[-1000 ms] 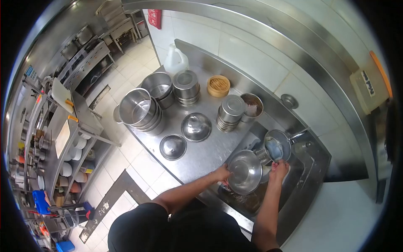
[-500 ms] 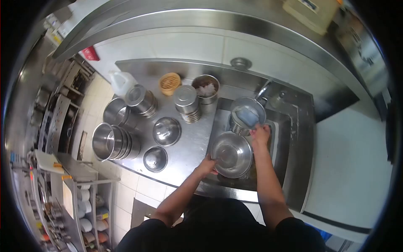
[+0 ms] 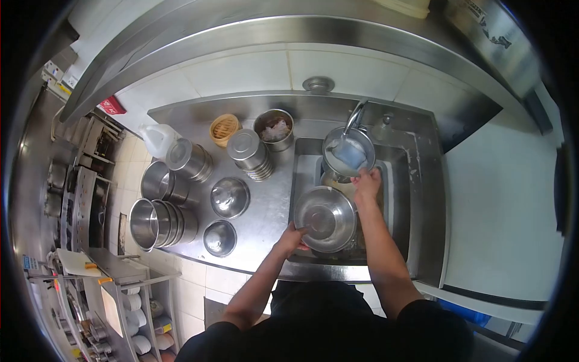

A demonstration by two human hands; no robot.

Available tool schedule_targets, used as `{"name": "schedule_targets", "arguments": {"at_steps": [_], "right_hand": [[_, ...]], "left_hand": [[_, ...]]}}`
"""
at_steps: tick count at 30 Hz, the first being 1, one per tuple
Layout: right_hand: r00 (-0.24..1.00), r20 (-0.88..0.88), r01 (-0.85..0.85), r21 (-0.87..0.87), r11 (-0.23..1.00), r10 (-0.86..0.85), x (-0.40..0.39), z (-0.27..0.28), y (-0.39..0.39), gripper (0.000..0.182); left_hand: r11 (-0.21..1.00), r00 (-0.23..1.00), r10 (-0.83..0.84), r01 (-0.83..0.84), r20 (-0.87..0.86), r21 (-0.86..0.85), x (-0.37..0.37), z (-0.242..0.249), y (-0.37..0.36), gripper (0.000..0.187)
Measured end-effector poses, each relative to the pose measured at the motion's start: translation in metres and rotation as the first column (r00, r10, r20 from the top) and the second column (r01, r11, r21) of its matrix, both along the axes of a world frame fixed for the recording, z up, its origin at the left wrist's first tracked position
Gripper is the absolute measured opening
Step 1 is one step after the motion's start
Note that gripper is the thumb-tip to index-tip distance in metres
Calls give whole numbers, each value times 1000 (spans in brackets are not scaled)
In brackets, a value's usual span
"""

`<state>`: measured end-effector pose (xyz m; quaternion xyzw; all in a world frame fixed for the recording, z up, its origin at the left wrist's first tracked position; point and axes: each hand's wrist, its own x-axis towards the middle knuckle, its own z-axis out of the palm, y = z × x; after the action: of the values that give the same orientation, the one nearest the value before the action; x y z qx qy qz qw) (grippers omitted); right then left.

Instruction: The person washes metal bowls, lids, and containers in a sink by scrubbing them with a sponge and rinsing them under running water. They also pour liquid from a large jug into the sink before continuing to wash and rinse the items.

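At the left rim of a wide metal bowl (image 3: 338, 208), my left hand (image 3: 292, 239) is closed, its thumb over the edge. The bowl is over the front of the sink. My right hand (image 3: 366, 184) is closed at the near rim of a round metal pot (image 3: 330, 146) behind the bowl; its fingertips are partly hidden. Inside that pot lies a light blue sponge or cloth (image 3: 348, 154) in cloudy liquid. The faucet (image 3: 356, 114) hangs right over the pot's far edge.
Left of the sink (image 3: 398, 217), the steel counter (image 3: 265, 211) bears two domed lids (image 3: 230, 197), stacked pots (image 3: 151, 223), lidded containers (image 3: 250, 151), a bamboo steamer (image 3: 224, 130), a pot with whitish contents (image 3: 274, 130) and a white jug (image 3: 158, 140). A steel shelf (image 3: 289, 27) overhangs the back.
The metal pot now sits under the faucet, shifted right relative to it, with my right hand still at its rim. My left hand keeps the bowl's rim. The whole view has shifted slightly.
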<state>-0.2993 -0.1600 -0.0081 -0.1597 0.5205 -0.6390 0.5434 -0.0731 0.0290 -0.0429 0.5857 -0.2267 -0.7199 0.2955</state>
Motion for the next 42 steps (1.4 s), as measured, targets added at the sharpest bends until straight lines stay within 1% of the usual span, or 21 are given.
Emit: {"name": "schedule_targets", "arguments": {"at_steps": [4,7,10,13,16,19,22,25,31,34,37,40,42], "right_hand": [[998,-11,57,-67,996,-57,-4,-4,-6,24],[997,21,72,-45,996,-71,-8,-4,-10,24],[997,24,75,-44,996,-74,-9,-5,-13,24],[998,-14,64,-69,996,-65,-7,-3,-13,24],[998,-15,61,-52,997,-61,-4,2,-13,23],[998,-53,31,-19,999,-32,-3,3,-12,23],[996,-87,4,-37,999,-7,-3,-1,-10,23],[999,-53,8,-30,1000,-10,-3,-1,-9,22],[999,-39,31,8,999,-31,-6,-4,-4,22],[999,-24,40,-10,999,-40,-7,-9,-3,23],[999,-46,17,22,1000,-16,-10,-11,-2,23],[998,-41,-36,67,997,39,-15,-17,-1,23],[998,-50,-27,67,997,30,-14,-24,-1,24]], "left_hand": [[1000,999,19,-18,34,-18,-3,13,0,53],[1000,996,-10,11,83,-8,-4,14,-1,56],[1000,997,-13,11,79,25,-4,13,-2,57],[1000,997,-5,3,79,25,-6,19,-2,57],[1000,997,27,-27,70,-4,-7,10,0,53],[1000,998,7,-6,64,-23,-8,8,0,54],[1000,999,-9,8,51,10,-8,7,-1,53],[1000,998,-24,25,52,-7,-9,7,-1,53],[999,998,-33,34,50,-31,-10,10,-3,53],[999,998,-34,34,48,-10,-10,7,-4,54],[999,997,-36,39,69,-38,-10,4,-3,54],[995,991,-55,45,118,87,-11,-2,-8,54],[998,996,-54,52,67,34,-9,-11,-6,55]]}}
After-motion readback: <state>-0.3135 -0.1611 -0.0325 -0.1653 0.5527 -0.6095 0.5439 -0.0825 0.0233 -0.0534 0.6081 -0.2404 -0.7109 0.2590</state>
